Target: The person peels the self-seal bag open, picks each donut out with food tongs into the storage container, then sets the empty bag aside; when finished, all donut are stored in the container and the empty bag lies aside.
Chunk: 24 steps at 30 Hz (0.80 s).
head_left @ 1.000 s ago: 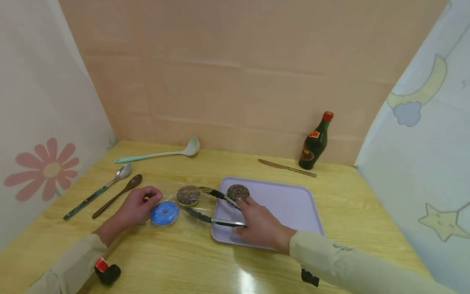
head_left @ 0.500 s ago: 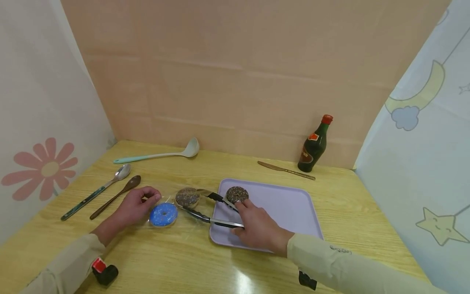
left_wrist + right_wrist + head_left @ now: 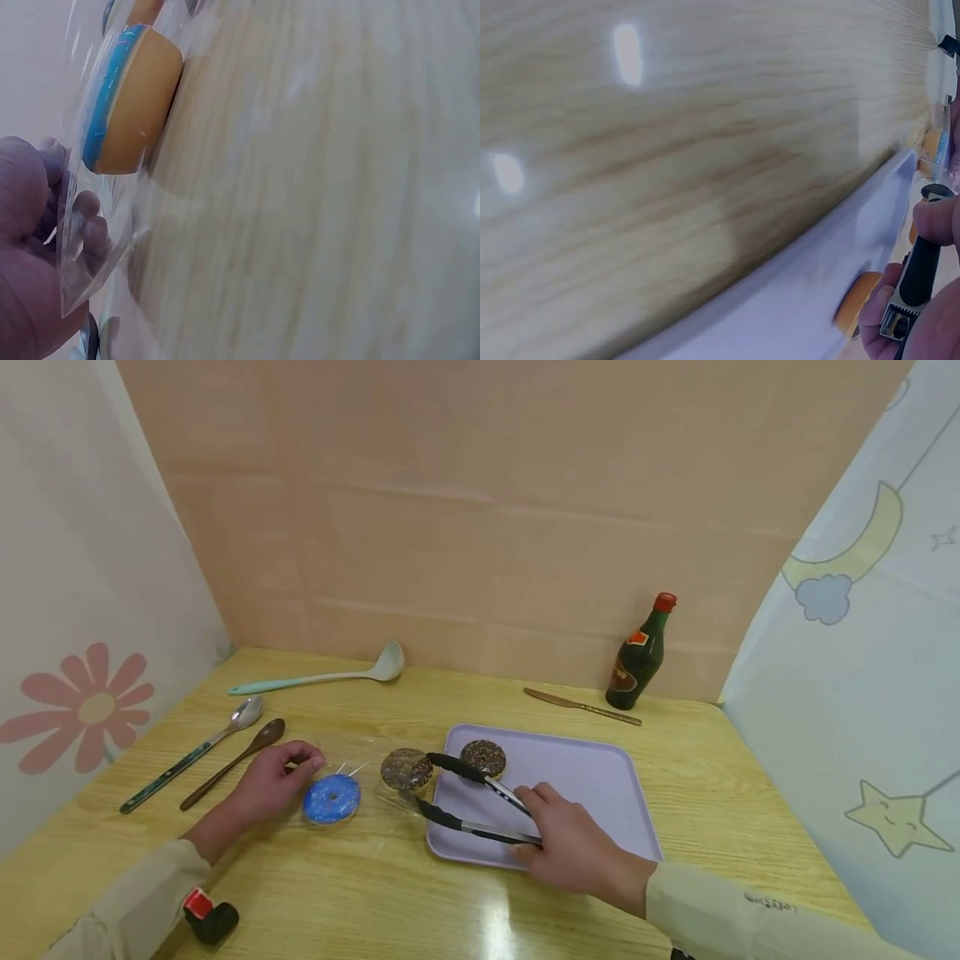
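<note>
My left hand (image 3: pixel 273 781) pinches the left edge of a clear plastic bag (image 3: pixel 79 247) lying on the table. Inside it, beside the fingers, is a blue-iced donut (image 3: pixel 332 799) with sprinkles. My right hand (image 3: pixel 566 839) grips a pair of metal tongs (image 3: pixel 498 835) with black tips, reaching leftward over the tray. The spread tips stand at a chocolate donut (image 3: pixel 401 770) at the bag's right side, one tip on its right edge, the other just below it. A second chocolate donut (image 3: pixel 483 758) sits in the left part of the lilac tray (image 3: pixel 577 785).
A metal spoon with a green handle (image 3: pixel 180 768) and a dark wooden spoon (image 3: pixel 232 764) lie left of my left hand. Behind are a ladle (image 3: pixel 337 677), a bronze-coloured knife (image 3: pixel 581 705) and a green bottle (image 3: pixel 637 660). Fabric walls enclose the back and sides.
My right hand and the tongs have moved right, and the bagged chocolate donut has slid right toward the tray's edge. My left hand stays in place on the bag.
</note>
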Each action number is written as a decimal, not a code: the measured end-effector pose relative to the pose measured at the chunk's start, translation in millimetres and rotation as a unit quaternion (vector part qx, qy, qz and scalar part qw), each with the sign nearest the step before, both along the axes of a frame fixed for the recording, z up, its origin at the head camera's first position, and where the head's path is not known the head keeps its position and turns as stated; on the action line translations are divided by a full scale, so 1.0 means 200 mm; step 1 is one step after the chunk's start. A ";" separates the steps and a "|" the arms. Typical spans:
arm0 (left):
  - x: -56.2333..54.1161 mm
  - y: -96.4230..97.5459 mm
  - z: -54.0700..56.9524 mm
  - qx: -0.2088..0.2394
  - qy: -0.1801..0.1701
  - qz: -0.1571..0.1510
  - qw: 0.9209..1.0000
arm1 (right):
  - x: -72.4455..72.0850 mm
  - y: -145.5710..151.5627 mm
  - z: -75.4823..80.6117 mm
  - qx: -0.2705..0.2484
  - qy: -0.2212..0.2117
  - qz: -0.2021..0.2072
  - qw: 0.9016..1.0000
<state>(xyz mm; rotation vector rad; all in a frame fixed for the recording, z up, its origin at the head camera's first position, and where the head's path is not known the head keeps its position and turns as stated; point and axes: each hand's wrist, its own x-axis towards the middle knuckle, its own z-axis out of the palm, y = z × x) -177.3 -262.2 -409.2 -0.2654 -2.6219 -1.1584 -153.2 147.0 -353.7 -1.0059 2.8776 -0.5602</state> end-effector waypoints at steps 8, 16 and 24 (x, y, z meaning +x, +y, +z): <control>0.00 0.01 0.01 0.001 -0.010 -0.002 1.000 | 0.08 0.21 -0.03 -0.017 0.008 -0.015 1.000; 0.00 -0.01 0.00 -0.011 -0.006 -0.002 1.000 | 0.10 0.38 -0.05 -0.042 0.075 -0.045 0.995; 0.00 -0.01 0.01 -0.003 -0.006 -0.005 1.000 | 0.09 0.53 -0.05 -0.045 0.105 -0.098 0.989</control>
